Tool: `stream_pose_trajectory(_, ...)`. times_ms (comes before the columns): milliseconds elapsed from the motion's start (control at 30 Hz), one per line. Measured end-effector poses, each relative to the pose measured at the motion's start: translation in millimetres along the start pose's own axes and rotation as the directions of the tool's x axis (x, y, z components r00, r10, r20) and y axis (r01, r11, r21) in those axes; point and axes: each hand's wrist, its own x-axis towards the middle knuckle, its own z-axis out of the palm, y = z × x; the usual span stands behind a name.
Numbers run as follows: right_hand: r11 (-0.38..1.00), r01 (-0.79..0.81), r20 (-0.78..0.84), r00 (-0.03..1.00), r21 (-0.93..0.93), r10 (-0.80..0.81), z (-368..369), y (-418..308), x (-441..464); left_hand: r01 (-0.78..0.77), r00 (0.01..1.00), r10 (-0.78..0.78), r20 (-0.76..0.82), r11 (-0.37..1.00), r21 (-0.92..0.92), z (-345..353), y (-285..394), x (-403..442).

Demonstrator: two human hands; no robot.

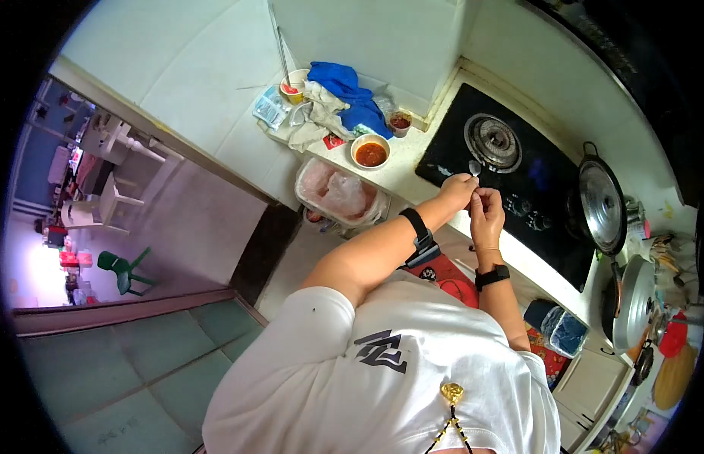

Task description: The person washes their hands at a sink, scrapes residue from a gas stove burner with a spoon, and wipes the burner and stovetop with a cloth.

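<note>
The left hand (459,189) holds a small, shiny, silver spoon (474,168) with a round end, and the right hand (487,216) bends its fingers close by, its grip hard to see.

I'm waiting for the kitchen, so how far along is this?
Red sauce already sits in the white bowl. In hand is a spoon, at the left hand, beside the right hand. Perhaps spoon work remains, since spoon and bowl are apart; the rest isn't shown.
</note>
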Motion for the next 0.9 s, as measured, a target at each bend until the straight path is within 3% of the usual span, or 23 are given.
stream_pose_trajectory(133, 0.998, 0.004, -0.024, 1.0, 0.065, -0.002, -6, -16, 7, -0.043, 0.999, 0.039, 0.023, 0.979, 0.199, 9, 16, 3)
stream_pose_trajectory(200, 0.997, 0.039, -0.062, 0.997, 0.067, -0.035, -13, -14, 14, -0.029, 0.999, 0.026, 0.027, 0.993, 0.117, 17, 18, 6)
stream_pose_trajectory(267, 0.996, 0.009, -0.075, 0.997, -0.091, -0.016, -24, -9, 24, -0.011, 1.0, 0.01, 0.029, 0.999, 0.033, 24, 17, 13)
stream_pose_trajectory(367, 0.994, 0.023, -0.015, 1.0, -0.108, -0.024, -35, 1, 38, -0.079, 0.997, 0.079, 0.002, 0.996, 0.049, 33, 12, 25)
stream_pose_trajectory(433, 0.994, 0.039, 0.002, 0.999, -0.103, -0.039, -43, 4, 47, -0.032, 0.999, 0.032, -0.012, 0.998, -0.061, 41, 13, 32)
stream_pose_trajectory(533, 0.993, 0.039, 0.018, 0.999, -0.115, -0.037, -57, 1, 59, -0.026, 1.0, 0.025, 0.005, 1.0, 0.019, 50, 20, 39)
stream_pose_trajectory(600, 0.985, -0.101, 0.049, 0.994, 0.139, 0.095, -63, 2, 70, -0.032, 0.999, 0.032, -0.016, 0.999, 0.016, 55, 16, 50)
stream_pose_trajectory(633, 0.985, -0.101, 0.067, 0.993, 0.14, 0.092, -66, 7, 78, -0.03, 0.999, 0.031, -0.029, 0.999, 0.021, 57, 16, 51)
stream_pose_trajectory(700, 0.994, 0.052, -0.012, 0.998, -0.101, -0.053, -71, 26, 90, -0.003, 0.999, 0.0, -0.037, 0.995, -0.099, 58, 14, 54)
stream_pose_trajectory(833, 0.979, 0.043, 0.045, 0.998, -0.198, -0.035, -71, 43, 109, 0.076, 0.989, -0.092, -0.115, 0.987, -0.141, 54, 7, 59)
stream_pose_trajectory(900, 0.984, 0.088, 0.096, 0.993, -0.154, -0.074, -62, 49, 123, 0.1, 0.978, -0.126, -0.168, 0.983, -0.153, 44, 2, 58)
